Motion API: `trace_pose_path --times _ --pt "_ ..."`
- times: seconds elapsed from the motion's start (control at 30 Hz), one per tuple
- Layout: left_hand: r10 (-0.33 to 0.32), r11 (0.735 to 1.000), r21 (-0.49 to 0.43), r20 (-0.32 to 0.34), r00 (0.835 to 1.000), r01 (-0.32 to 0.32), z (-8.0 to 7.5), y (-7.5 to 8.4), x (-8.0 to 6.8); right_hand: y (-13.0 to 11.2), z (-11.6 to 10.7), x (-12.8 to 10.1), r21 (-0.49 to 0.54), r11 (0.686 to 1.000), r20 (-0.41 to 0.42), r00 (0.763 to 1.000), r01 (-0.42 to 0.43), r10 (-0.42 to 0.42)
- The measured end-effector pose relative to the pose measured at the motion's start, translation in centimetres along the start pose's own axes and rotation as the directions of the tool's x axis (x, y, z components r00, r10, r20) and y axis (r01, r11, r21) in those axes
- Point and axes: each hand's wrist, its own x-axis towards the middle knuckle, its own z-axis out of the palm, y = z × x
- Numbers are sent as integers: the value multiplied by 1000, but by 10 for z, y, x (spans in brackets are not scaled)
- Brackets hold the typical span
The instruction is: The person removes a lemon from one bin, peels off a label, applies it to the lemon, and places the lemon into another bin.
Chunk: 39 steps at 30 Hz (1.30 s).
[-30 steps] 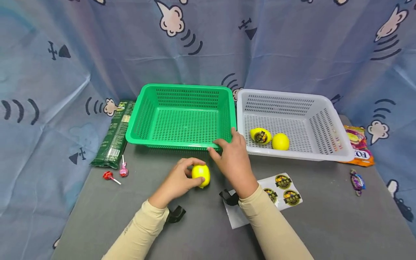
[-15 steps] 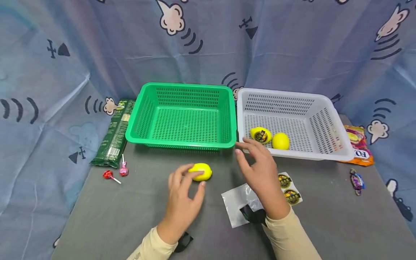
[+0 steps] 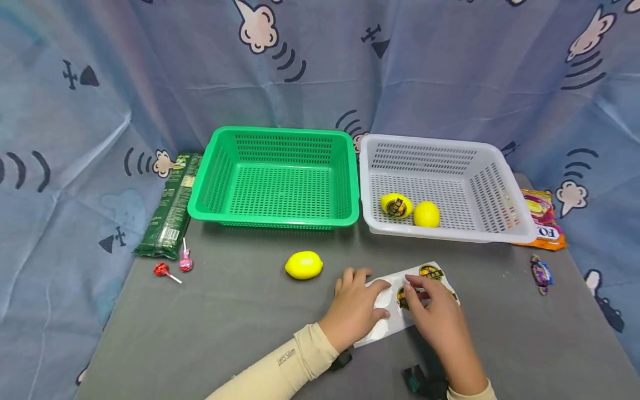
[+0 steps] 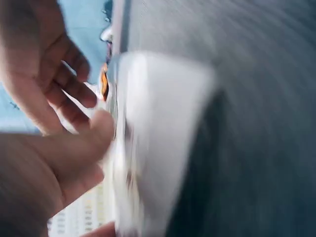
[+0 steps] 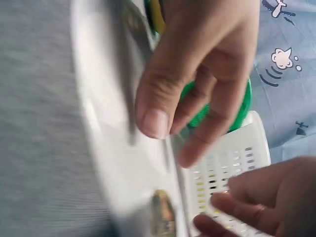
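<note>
A white sticker sheet (image 3: 388, 328) with round black-and-gold stickers lies on the table under both hands. My left hand (image 3: 351, 310) reaches over its left part, fingers loosely bent and thumb apart from them. Over the right part hovers my right hand (image 3: 439, 316), thumb and index finger near a round sticker (image 3: 402, 298), a gap between them in the right wrist view. Both wrist views are blurred around the sheet (image 4: 163, 113). Left of the hands, a yellow lemon (image 3: 304, 265) lies alone on the table.
Behind the hands stand a green basket (image 3: 274, 220) and a white basket (image 3: 425, 233) holding two lemons, one with a sticker (image 3: 396, 207). At left are a green packet (image 3: 167, 211) and two lollipops (image 3: 185, 260). An orange packet (image 3: 546, 228) and a wrapped candy (image 3: 541, 275) lie right.
My left hand has let go of the lemon and moved right to the sticker sheet. The lemon lies on its side. My right hand has left the green basket's rim for the sheet.
</note>
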Motion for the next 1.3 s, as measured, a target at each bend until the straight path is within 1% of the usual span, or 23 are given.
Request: trace_pose_path --times 0.1,0.17,0.23,0.3,0.4,0.47,0.53,0.6,0.63,0.7,0.77,0.83,0.9,0.97,1.1,1.2,1.3 --pt "11 999 -47 7 1000 -11 3 0 4 6 9 -5 49 997 -88 995 54 -50" --pt "9 993 -120 23 1000 -6 3 -1 6 8 14 -7 103 990 -172 982 95 -77" --pt "-2 977 -212 55 998 14 1 -4 8 10 16 -7 151 980 -240 967 127 -89" --pt "-27 951 -305 105 994 58 -2 -9 10 11 17 -7 187 970 -283 954 153 -96" --pt "-42 898 -425 177 983 114 -9 -17 14 12 15 -5 205 962 -327 939 183 -109" --pt "-36 844 -516 212 977 143 -14 -23 16 13 13 -4 184 965 -338 934 189 -118" --pt "-25 794 -587 229 973 159 -16 -28 17 12 11 -4 141 973 -327 936 183 -129" --pt "-24 741 -649 230 973 171 -15 -31 16 11 9 -5 88 982 -277 951 168 -138" --pt "-29 719 -673 226 974 177 -15 -32 16 11 9 -5 59 986 -243 960 159 -140" --pt "-43 693 -700 202 978 175 -12 -33 13 10 8 -7 25 989 -179 974 146 -139" --pt "-52 659 -735 167 985 159 -10 -33 11 9 7 -8 10 991 -138 981 136 -133" --pt "-63 632 -763 125 990 137 -8 -32 8 9 6 -9 6 992 -133 984 124 -122" --pt "-68 607 -787 83 994 108 -7 -31 6 8 5 -9 3 993 -145 982 121 -120" --pt "-74 588 -805 43 996 78 -7 -31 5 7 4 -8 -8 993 -146 983 115 -115" --pt "-65 570 -822 -31 997 11 -8 -31 4 2 4 -6 -32 995 -120 988 96 -100" --pt "-53 574 -818 -63 997 -21 -8 -31 6 -2 6 -6 -33 996 -108 991 79 -82" --pt "-43 582 -813 -72 996 -34 -8 -31 7 -5 10 -5 -3 997 -136 987 82 -81"
